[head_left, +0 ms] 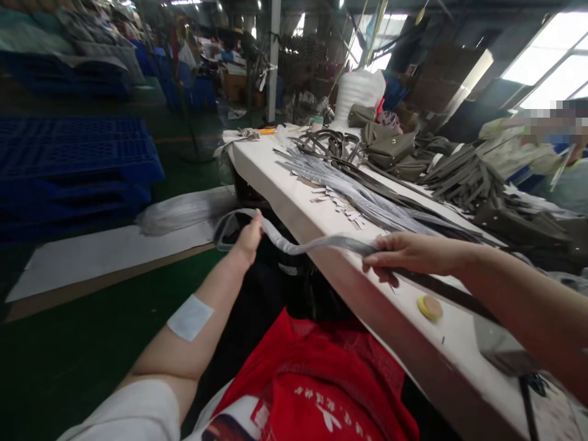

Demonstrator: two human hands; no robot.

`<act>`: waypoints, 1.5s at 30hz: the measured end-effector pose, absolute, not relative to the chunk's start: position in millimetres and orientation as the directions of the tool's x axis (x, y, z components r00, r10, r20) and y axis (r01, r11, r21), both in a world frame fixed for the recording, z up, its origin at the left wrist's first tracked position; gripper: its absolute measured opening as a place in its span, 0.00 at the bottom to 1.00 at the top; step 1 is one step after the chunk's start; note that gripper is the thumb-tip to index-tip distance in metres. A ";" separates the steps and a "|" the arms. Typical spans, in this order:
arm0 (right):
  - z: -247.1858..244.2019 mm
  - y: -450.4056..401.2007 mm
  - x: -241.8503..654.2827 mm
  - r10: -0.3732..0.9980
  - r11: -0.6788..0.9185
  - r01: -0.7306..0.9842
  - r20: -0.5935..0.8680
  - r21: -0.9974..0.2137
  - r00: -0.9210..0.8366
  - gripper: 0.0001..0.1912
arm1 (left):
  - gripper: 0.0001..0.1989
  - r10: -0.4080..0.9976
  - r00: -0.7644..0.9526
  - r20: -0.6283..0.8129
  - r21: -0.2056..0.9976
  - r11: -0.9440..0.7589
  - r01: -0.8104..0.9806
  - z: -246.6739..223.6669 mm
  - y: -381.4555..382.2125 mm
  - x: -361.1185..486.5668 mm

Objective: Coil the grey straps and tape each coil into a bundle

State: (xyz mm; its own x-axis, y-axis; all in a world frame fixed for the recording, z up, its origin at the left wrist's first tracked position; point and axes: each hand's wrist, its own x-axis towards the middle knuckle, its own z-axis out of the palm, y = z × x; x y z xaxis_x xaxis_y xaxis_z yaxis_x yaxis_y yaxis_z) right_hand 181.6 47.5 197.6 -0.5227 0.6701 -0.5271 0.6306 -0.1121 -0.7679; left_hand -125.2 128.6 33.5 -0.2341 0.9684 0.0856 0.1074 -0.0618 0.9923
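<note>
A long strap in clear plastic wrapping (316, 244) runs between my two hands above the table's near edge. My left hand (252, 236) is closed on the wrapped part, left of the table, and a loop of plastic hangs beyond it. Over the table, my right hand (390, 256) pinches the strap, and a dark length of it continues under my right forearm. Behind the hands, a bundle of plastic-wrapped straps (349, 190) lies on the white table (280, 190), with small paper tags (337, 205) beside it.
Dark green bags (388, 147), loose dark straps (468, 177) and a white roll (358, 95) are farther back. A yellow tape roll (430, 307) lies near my right forearm. Blue pallets (78, 165) stand at left. Another person's arm (509, 125) shows at far right.
</note>
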 end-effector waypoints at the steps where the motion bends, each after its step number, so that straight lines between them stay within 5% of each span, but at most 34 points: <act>1: 188.7 45.8 162.0 0.754 -0.140 0.497 -0.418 -0.856 -0.506 0.17 | 0.39 0.995 -0.067 -0.071 0.997 0.072 0.008 29.5 106.1 -108.0; 3: 169.5 47.7 127.7 0.890 -0.191 0.194 -0.254 -0.962 -0.379 0.15 | 0.37 0.927 0.321 -0.196 0.954 0.256 -0.158 26.1 58.4 -77.5; 6: 139.8 60.2 94.8 0.970 -0.223 -0.200 -0.197 -0.954 -0.143 0.11 | 0.35 0.710 0.696 -0.110 0.875 0.401 -0.270 27.8 1.9 -55.8; 11: 87.7 73.4 80.8 0.919 -0.293 -0.500 -0.385 -0.815 0.089 0.09 | 0.27 0.641 0.719 -0.270 0.894 0.444 -0.060 18.5 -27.2 -76.5; 17: 30.8 34.8 74.6 0.843 -0.497 -0.516 -0.528 -0.697 -0.099 0.06 | 0.29 0.589 0.733 -0.339 0.845 0.533 -0.038 -5.9 -31.7 -100.4; 22: 8.7 9.4 70.1 0.828 -0.513 -0.525 -0.552 -0.679 -0.094 0.09 | 0.30 0.537 0.718 -0.443 0.766 0.642 -0.008 -17.6 -34.5 -87.0; 25: -6.4 3.4 82.1 0.858 -0.493 -0.412 -0.507 -0.766 -0.083 0.09 | 0.28 0.518 0.713 -0.472 0.757 0.653 0.025 -22.9 -33.7 -79.5; 29: -21.4 -10.1 114.5 0.909 -0.401 0.182 -0.415 -0.898 -0.044 0.19 | 0.30 0.494 0.707 -0.506 0.779 0.613 0.130 -23.2 -31.1 -82.0; 33: -16.2 -31.9 131.4 0.997 -0.034 0.517 -0.066 -0.855 -0.043 0.15 | 0.32 0.415 0.727 -0.547 0.791 0.540 0.287 -18.8 -30.4 -83.2; 35: -13.7 -40.9 128.6 0.968 0.164 0.541 0.028 -0.825 -0.251 0.16 | 0.33 0.357 0.769 -0.530 0.803 0.503 0.320 -17.2 -29.2 -78.6; 38: -20.1 -47.7 121.3 0.866 0.129 0.444 -0.118 -0.887 -0.487 0.27 | 0.32 0.297 0.807 -0.510 0.810 0.481 0.335 -15.1 -23.0 -70.5; 45: -42.6 -46.8 131.3 0.939 0.069 0.539 -0.127 -0.839 -0.318 0.28 | 0.29 0.185 0.804 -0.565 0.752 0.516 0.410 -6.9 -11.4 -74.8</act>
